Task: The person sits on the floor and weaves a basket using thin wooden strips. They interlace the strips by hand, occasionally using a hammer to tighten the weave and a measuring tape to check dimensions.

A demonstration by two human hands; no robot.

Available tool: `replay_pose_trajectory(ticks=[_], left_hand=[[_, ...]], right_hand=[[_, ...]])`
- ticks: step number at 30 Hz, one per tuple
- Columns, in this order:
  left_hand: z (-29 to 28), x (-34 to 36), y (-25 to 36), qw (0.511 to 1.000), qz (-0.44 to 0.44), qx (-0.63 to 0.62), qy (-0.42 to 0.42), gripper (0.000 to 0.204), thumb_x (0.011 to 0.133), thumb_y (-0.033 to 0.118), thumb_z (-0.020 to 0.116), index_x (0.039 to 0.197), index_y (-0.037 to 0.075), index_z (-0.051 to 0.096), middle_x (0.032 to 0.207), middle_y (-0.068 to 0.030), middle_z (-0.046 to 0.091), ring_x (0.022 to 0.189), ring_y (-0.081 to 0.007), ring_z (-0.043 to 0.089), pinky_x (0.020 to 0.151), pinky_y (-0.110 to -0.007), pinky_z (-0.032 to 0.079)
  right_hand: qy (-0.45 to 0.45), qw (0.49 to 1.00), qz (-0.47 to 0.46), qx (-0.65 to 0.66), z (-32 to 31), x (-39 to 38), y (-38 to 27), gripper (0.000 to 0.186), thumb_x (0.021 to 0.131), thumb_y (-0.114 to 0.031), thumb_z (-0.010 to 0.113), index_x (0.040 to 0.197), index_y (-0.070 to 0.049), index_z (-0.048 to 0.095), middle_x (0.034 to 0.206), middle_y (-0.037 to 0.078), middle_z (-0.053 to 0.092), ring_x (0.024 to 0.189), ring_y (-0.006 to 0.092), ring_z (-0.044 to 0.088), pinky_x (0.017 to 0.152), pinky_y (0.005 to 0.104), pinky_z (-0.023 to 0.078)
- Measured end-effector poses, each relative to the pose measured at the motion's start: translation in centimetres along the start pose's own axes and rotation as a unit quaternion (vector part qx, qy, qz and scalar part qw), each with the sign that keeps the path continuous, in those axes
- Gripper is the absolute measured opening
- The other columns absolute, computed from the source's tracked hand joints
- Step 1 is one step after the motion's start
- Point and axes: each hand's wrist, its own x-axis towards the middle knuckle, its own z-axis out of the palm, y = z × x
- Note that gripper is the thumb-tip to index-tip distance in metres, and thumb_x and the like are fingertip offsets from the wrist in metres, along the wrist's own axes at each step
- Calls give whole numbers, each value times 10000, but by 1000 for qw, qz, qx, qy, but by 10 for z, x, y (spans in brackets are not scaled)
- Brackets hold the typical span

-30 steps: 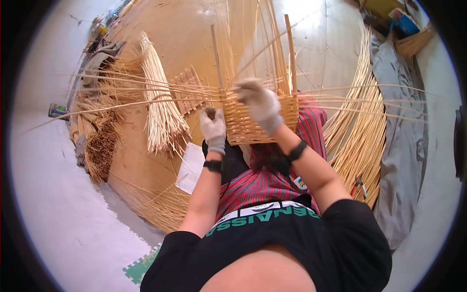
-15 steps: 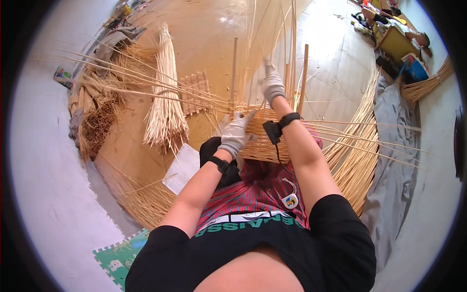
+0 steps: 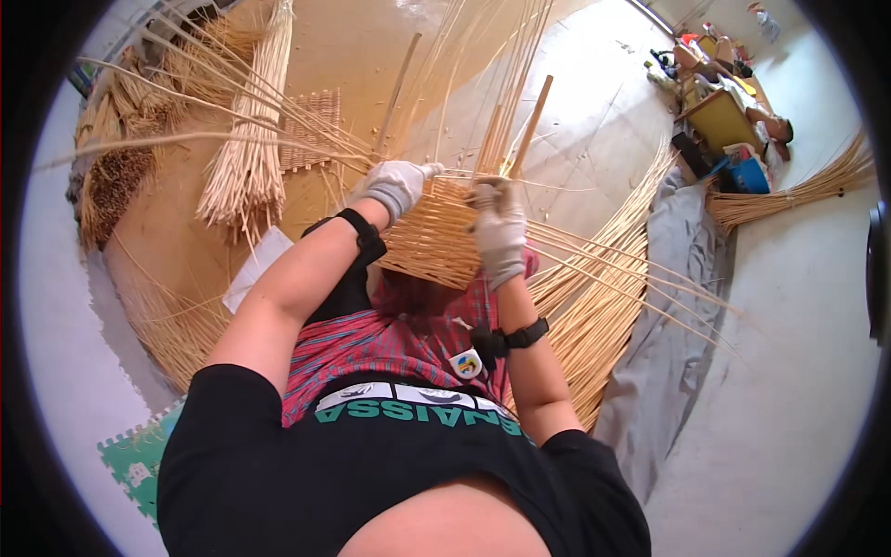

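A half-woven wicker basket panel (image 3: 432, 237) stands at my lap, its tan strands packed in rows. Thin upright rods rise from its far edge, with thicker wooden stakes (image 3: 532, 127) among them. My left hand (image 3: 397, 188), in a white knit glove, is closed over the upper left edge, its fingers pointing right along the top row. At the upper right corner my gloved right hand (image 3: 501, 230) has its fingers curled on a thin strand by the stakes. The fingertips of both hands are partly hidden.
Long loose rods stick out to both sides of the panel. A pale bundle of rods (image 3: 248, 130) and a small woven mat (image 3: 312, 125) lie at the far left. More rods (image 3: 594, 306) spread on the right beside a grey cloth (image 3: 664, 306). A blue container (image 3: 748, 174) is farther off.
My right hand has come down from above the far edge to the panel's upper right corner. My left hand has moved onto the upper left edge. The whole view has shifted.
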Motion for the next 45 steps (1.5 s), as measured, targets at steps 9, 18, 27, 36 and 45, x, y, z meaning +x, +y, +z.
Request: replay_pose_trajectory(ticks=[9,18,27,36,45], left_hand=[[28,22,68,866,-41,-483,-119,437,1035,311,533,1339,-2,517,994,-204,727,656,-292,738,556,-395,596],[24,2,82,896,-56,-440,-24,472,961,330,675,1300,20,569,957,-177,734,736,-282,743,658,-423,604],[27,-22,103,931,231,-261,109,829,841,318,763,1546,121,375,1092,-159,699,1032,-367,647,902,-498,478],[45,-20,103,837,181,-422,299,268,1003,107,579,1269,73,568,1042,-86,706,925,-177,679,820,-336,558],[40,24,57,714,-58,-684,142,199,953,57,668,1139,45,599,914,-97,710,808,-179,694,637,-287,562]], right_hand=[[114,981,120,-100,-84,44,17,372,927,-8,638,1278,-87,543,1150,175,687,913,224,721,634,325,618],[270,950,32,154,-87,157,31,440,1054,-169,514,1469,-221,378,835,113,659,635,203,656,528,362,563],[273,950,151,21,-160,44,69,208,1079,-216,417,1243,-144,523,597,17,524,461,188,621,458,329,559],[-28,987,16,157,-14,36,-22,448,916,2,674,1355,-45,595,986,34,711,926,138,660,835,273,532],[-45,864,172,-471,-44,51,22,642,729,-474,817,1164,-30,657,1029,193,738,1008,358,705,894,438,546]])
